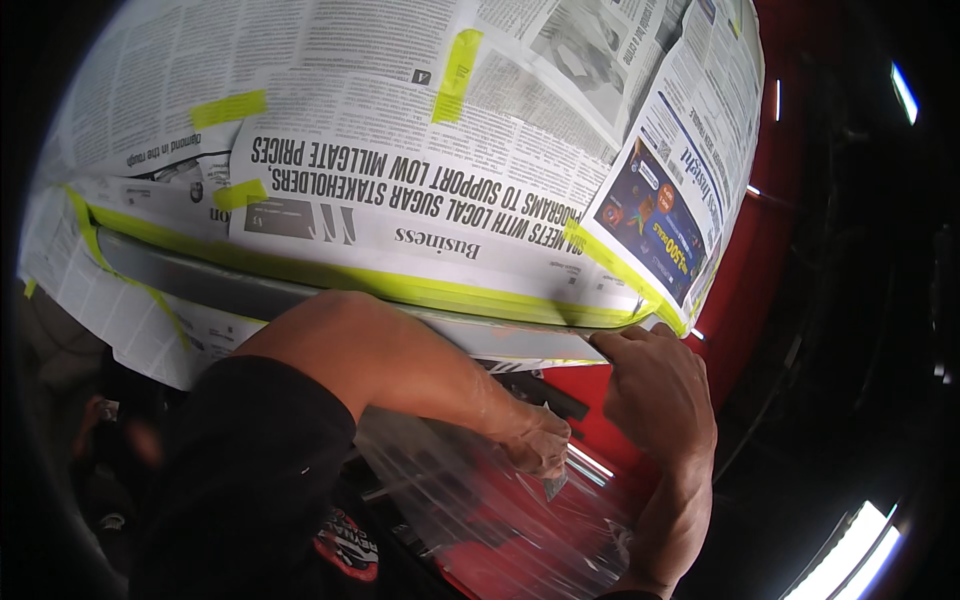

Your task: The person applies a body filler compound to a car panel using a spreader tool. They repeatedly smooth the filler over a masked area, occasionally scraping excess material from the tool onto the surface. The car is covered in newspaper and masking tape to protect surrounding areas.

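Observation:
Sheets of newspaper [360,130] cover a large curved car panel, held down with yellow masking tape [455,80]. Along their lower edge runs a bare grey strip of bodywork [200,275], bordered by tape. My left hand [538,442] reaches across below the strip, its fingers closed on a small folded grey sheet, perhaps sandpaper, whose corner [556,487] sticks out. At the strip's right end is my right hand [660,395], fingers bent against the taped corner. Whatever lies under those fingertips is hidden.
Clear plastic sheeting [450,480] hangs below the strip, over red bodywork [590,395]. More red bodywork [745,240] shows beyond the paper at right. A bright light [850,555] glares at lower right. Another person's hand [95,415] is dimly visible at far left.

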A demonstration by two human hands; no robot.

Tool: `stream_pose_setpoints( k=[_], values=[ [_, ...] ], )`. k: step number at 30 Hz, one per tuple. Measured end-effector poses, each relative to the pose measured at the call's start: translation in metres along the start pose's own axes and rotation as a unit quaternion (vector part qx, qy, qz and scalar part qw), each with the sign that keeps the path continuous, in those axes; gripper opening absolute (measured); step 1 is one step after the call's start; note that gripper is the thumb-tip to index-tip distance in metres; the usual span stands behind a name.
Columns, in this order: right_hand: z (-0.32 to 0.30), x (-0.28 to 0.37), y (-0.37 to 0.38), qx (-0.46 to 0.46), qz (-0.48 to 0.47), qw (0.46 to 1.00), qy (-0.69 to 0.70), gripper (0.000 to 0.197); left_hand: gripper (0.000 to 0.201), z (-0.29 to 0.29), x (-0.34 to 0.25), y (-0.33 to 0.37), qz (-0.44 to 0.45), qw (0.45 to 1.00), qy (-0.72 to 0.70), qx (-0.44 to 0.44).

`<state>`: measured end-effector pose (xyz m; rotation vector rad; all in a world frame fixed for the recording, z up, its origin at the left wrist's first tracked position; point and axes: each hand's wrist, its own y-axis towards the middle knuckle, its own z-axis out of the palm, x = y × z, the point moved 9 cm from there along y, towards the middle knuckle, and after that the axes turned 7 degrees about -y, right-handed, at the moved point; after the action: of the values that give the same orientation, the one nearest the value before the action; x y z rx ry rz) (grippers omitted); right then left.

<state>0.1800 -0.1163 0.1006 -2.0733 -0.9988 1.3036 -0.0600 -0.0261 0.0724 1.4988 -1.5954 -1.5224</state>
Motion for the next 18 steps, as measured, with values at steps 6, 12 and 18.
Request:
stream_pose_setpoints(
  k=[6, 12, 18],
  values=[
    [-0.004, 0.012, -0.007, 0.038, 0.008, 0.999, 0.003, 0.025, 0.011, 0.003, -0.017, 0.005, 0.029, 0.991, 0.126, 0.032],
    [-0.01, 0.043, 0.002, 0.047, -0.042, 0.998, -0.018, 0.027, 0.015, 0.059, 0.033, 0.017, -0.119, 0.986, -0.082, 0.082],
    [-0.013, 0.063, -0.002, 0.075, -0.047, 0.996, -0.02, 0.044, 0.015, 0.028, 0.004, 0.02, -0.046, 0.997, 0.008, 0.055]
  ],
)
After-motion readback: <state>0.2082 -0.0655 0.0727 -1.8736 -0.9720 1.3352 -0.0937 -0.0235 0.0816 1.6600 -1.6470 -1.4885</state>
